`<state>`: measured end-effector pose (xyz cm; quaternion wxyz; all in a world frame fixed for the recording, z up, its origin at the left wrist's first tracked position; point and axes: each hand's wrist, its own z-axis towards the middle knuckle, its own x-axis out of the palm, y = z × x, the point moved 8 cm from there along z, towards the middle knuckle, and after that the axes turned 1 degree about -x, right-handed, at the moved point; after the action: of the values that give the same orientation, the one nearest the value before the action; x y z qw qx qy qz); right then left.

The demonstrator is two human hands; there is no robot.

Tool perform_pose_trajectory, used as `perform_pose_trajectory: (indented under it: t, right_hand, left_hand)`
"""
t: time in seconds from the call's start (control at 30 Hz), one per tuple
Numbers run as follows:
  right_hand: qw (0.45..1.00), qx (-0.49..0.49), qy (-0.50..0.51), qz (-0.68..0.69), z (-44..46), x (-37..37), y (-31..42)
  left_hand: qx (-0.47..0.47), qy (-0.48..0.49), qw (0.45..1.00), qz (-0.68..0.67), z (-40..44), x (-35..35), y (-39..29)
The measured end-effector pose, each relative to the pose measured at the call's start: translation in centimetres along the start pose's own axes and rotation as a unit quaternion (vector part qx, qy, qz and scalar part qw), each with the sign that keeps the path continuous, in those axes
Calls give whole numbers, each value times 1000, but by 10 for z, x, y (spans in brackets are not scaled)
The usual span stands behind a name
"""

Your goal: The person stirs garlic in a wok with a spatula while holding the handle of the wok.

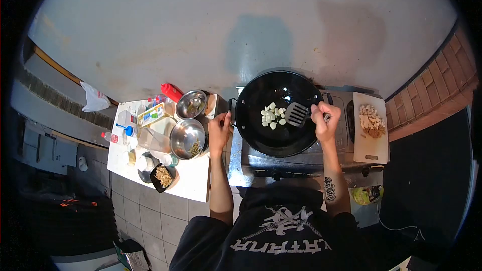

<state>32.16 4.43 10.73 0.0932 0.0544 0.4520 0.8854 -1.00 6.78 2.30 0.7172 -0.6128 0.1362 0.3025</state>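
A large black wok [271, 145] sits on the metal stove, with several pale white pieces [272, 115] lying in its middle. My left hand [220, 129] is closed at the wok's left side handle [231, 106]. On the other side, my right hand [325, 119] grips a black slotted spatula [297, 114], whose blade is inside the wok just right of the white pieces.
Left of the stove, a white table [193, 185] bears two metal bowls [188, 139], a red bottle [171, 92], containers and a small black bowl [163, 177]. A white cutting board [370, 149] with chopped food [371, 122] lies right of the wok. A wall stands behind.
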Motion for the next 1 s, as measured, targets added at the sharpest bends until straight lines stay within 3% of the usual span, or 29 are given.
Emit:
perform_pose_trajectory:
  t: [0.03,0.1,0.23,0.37,0.57,1.0]
  right_hand:
    - [1000,0,-2,-1,-1,1,-3]
    - [971,121,-80,192,-8,0,-27]
    - [958,173,-91,209,-19,15,-53]
    - [950,148,-120,248,-16,18,-57]
    - [964,148,-62,212,-14,28,-55]
    - [977,171,-49,118,-22,18,-63]
  left_hand:
    - [1,1,1000,0,0,0,1]
    - [7,-4,1000,-13,-1,0,-1]
    - [-7,1,1000,-28,-3,-2,-10]
    - [3,-1,1000,-11,-2,-3,-10]
    - [23,-17,1000,1,0,-2,-5]
    - [13,3,1000,6,-1,-3,-9]
